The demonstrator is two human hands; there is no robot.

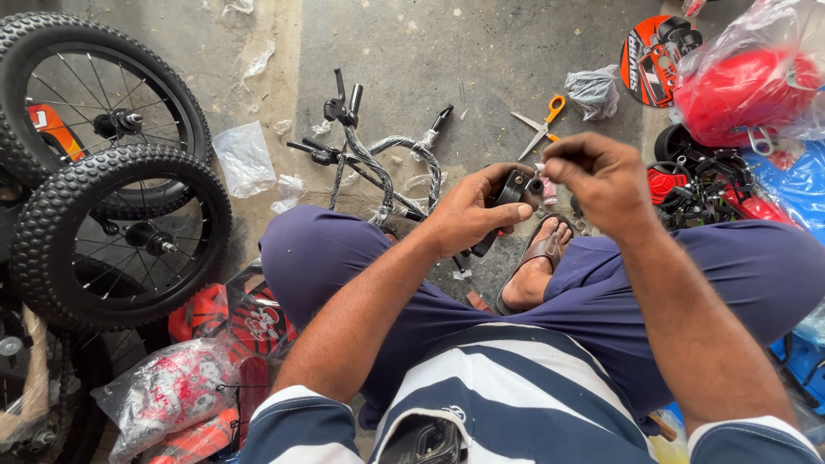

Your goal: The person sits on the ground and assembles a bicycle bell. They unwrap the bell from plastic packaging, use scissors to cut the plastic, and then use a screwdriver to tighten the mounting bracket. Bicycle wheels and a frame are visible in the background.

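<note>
Far left, two black knobby spoked wheels (120, 232); near left, clear bag (168, 395) of red-white parts. Your left hand (468, 210) clamps a small black metal clamp part (514, 187) at centre; your right hand (601, 176) pinches its top. Far right, clear bag (795, 34) holds a red helmet (743, 90).

Your two bare forearms reach forward over your crossed legs and meet in the middle. Your left hand (471, 210) is curled in a closed grip, thumb on top. Your right hand (601, 176) hovers just beside it, fingertips pinched together.
</note>
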